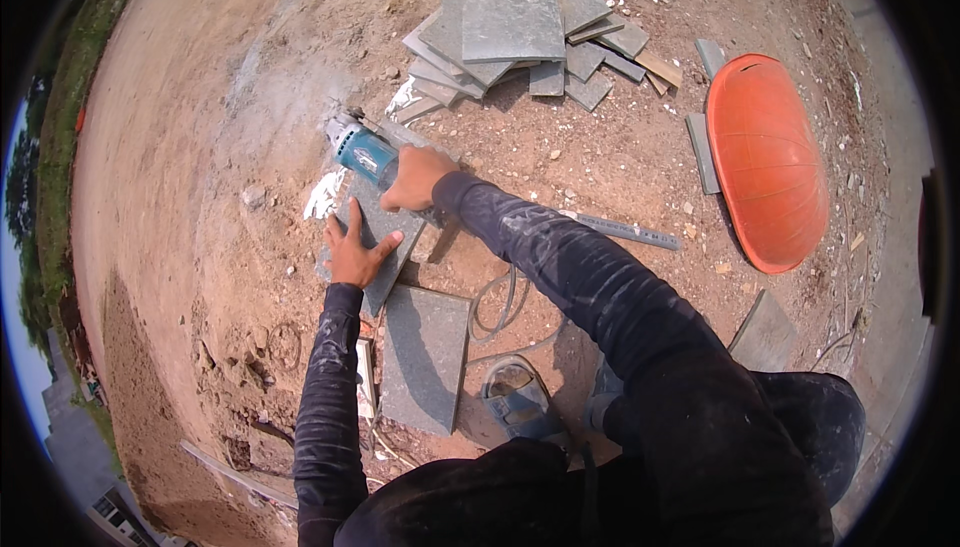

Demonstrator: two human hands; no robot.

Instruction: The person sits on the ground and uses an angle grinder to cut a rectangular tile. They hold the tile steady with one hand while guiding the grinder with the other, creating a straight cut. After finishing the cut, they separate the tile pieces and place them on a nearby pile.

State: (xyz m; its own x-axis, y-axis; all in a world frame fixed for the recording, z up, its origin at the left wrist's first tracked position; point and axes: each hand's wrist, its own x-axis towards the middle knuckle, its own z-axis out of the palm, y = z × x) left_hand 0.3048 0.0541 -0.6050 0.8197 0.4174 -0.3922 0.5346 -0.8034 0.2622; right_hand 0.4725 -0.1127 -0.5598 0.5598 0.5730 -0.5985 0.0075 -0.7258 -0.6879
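Observation:
My right hand [418, 179] grips a teal angle grinder [368, 159], whose head is at the far edge of a grey stone tile [388, 247] amid a pale haze of dust. My left hand [358, 255] rests on that tile with its fingers spread, just below and left of the grinder. Another grey tile [420, 347] lies flat beneath, nearer my body. A cable [505, 317] loops on the dirt to its right. The underside of the cut tile is partly hidden by my hands and the grinder.
A pile of grey tiles [510, 22] lies at the back. An orange plastic tub [768, 162] sits upside down at right, near a grey rule-like strip [625, 232] and a loose tile [760, 332]. My sandalled foot [510, 397] is below. A paved edge runs along the far right.

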